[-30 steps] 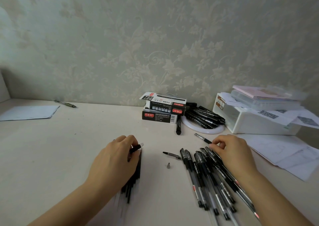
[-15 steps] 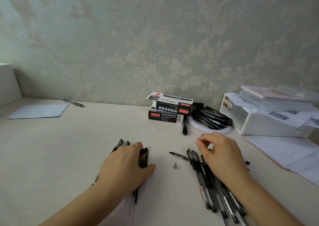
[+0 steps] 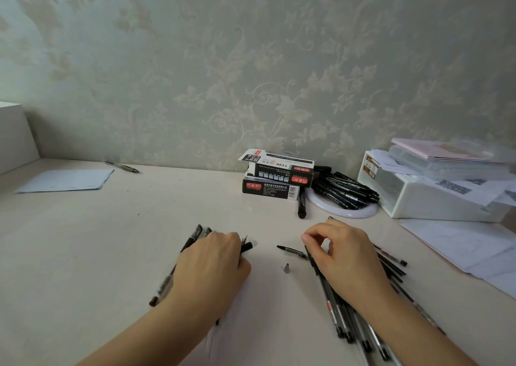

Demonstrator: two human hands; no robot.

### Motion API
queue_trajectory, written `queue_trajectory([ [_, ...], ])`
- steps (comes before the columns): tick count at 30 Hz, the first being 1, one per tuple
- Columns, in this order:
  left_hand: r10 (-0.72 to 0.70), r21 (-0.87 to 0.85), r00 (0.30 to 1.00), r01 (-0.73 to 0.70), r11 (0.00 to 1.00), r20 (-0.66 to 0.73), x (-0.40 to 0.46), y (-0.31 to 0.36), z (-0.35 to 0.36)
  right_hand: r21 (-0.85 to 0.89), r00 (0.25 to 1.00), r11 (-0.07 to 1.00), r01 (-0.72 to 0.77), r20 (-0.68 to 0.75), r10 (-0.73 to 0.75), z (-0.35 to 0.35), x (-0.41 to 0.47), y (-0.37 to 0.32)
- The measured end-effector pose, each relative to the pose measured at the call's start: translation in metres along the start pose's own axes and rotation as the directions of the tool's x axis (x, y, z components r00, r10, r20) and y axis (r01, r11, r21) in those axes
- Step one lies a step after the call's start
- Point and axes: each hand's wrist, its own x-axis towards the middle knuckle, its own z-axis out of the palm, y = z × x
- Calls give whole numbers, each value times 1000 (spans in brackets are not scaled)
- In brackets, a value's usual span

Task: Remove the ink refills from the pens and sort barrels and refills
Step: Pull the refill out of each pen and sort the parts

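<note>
Pens (image 3: 354,323) are lying in a loose row on the table (image 3: 83,254) toward its near right corner, tips mostly pointing at the near edge, and the right hand (image 3: 343,259) is sitting on top of that pile with the fingers curled down at the far ends of them, though I honestly can't tell if it's pinching one or just resting there. Over toward the middle of the table the left hand (image 3: 212,265) is lying flat-ish over a smaller bunch of dark barrels (image 3: 192,237), fingers bent over them and a black end poking out by the fingertips. Between the two hands there's a short black pen piece (image 3: 291,251) and a tiny metal tip cone (image 3: 286,268) lying apart on the bare surface. Back by the wall edge sit two stacked pen boxes (image 3: 276,178), a white ring (image 3: 343,212) piled with black markers (image 3: 343,189), and a white storage box (image 3: 424,198) with papers on it at the far right corner. A sheet of paper (image 3: 67,180) and one lone pen (image 3: 122,166) are off at the far left.
</note>
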Motion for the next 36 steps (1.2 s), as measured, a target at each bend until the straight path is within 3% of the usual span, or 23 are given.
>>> queue_trajectory([
  [3,10,-33,999,-11,999,-31,0,0,0,2,1000,1000,-4,4,4,0,0,-2],
  [6,47,-201,985,-80,976,-165,1,1,-6,251,994,962,-104,-3,109,0,0,-9],
  [9,149,-420,943,-269,867,-297,-2,4,-9,638,946,699,-323,223,233,-1,1,-23],
  [11,211,-464,925,-345,816,-316,-7,7,-7,746,903,509,-429,377,209,3,-1,-29],
  [14,255,-499,915,-386,776,-312,-10,9,-1,774,889,438,-457,416,193,7,-4,-34],
  [20,324,-484,908,-416,770,-266,-7,0,3,881,900,322,-346,214,380,-4,4,-25],
  [24,328,-457,911,-409,790,-248,-7,-2,5,936,892,183,-301,208,402,-7,6,-25],
  [36,337,-494,910,-414,764,-242,-7,0,3,944,889,136,-301,227,397,-4,5,-24],
])
